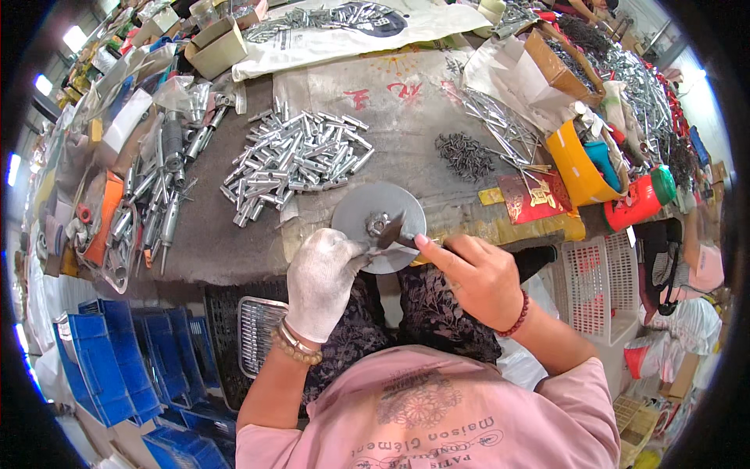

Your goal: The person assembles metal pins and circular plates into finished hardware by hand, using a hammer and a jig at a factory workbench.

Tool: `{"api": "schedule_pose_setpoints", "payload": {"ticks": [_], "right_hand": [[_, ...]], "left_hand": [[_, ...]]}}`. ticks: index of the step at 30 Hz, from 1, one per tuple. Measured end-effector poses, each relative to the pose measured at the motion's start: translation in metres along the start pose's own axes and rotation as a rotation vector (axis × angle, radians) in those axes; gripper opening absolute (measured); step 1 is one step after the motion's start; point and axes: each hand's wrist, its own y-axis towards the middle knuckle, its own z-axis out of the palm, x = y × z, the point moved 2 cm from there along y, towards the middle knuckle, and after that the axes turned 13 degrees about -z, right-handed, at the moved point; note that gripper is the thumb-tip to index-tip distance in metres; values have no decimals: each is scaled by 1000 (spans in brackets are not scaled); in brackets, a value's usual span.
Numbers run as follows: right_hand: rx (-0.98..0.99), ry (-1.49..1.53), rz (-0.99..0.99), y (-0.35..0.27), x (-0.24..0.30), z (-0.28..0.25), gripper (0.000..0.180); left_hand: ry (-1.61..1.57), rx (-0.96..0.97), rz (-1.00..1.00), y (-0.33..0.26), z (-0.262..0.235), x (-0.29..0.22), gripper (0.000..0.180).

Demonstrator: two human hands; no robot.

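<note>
A round grey disc point(349, 205) with a small metal piece point(378, 224) at its middle lies at the table's near edge, in front of my body. My left hand point(322, 277), in a white glove, is closed in a pinch at the disc's lower left rim; what its fingertips hold is too small to make out. My bare right hand point(483, 280) is at the disc's right side, fingers curled and index finger pointing left. A dark, flat, pointed metal piece point(393, 231) shows at its fingertips, over the disc. Beyond the disc lies a pile of silvery metal sleeves point(301, 156).
Dark small screws point(464, 155) and thin metal rods point(504, 123) lie right of the pile. A red packet point(531, 198), a yellow container point(582, 168) and a red bottle point(637, 202) stand at right. Hand tools point(160, 187) crowd the left; blue bins point(105, 363) sit below.
</note>
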Motion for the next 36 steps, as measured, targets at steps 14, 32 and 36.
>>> {"api": "schedule_pose_setpoints", "payload": {"ticks": [14,32,36], "right_hand": [[-57,72,16,14,2,0,62],[247,818,552,-1,20,26,35],[213,1022,695,-2,34,30,32]], "left_hand": [[-19,8,-38,-1,-2,-2,15],[-107,-188,-237,-27,6,-7,33],[-491,-50,-644,-55,19,-12,57]]}}
